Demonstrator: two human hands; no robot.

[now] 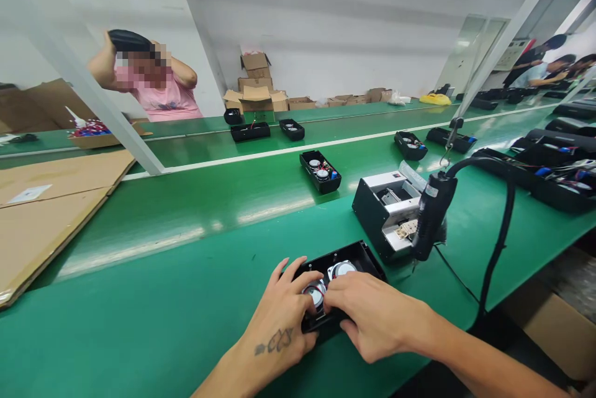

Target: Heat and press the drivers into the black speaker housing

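Note:
A black speaker housing [364, 256] lies open side up on the green bench in front of me. Inside it sit two round silver speakers [343, 269], side by side. My left hand [284, 317] grips the housing's left end, its thumb and fingers curled around the nearer speaker. Bent over the same speaker, my right hand [377, 311] has its fingertips pinched together inside the housing. A thin red wire shows by those fingertips; whatever they pinch is hidden.
Behind the housing stands a screw feeder [386, 224], with a black electric screwdriver [433, 215] hanging beside it. More housings, one with speakers [320, 172], rest along the conveyor [223, 190]. Flat cardboard [60, 205] lies left. Across the line, a person [162, 94] raises a dark object.

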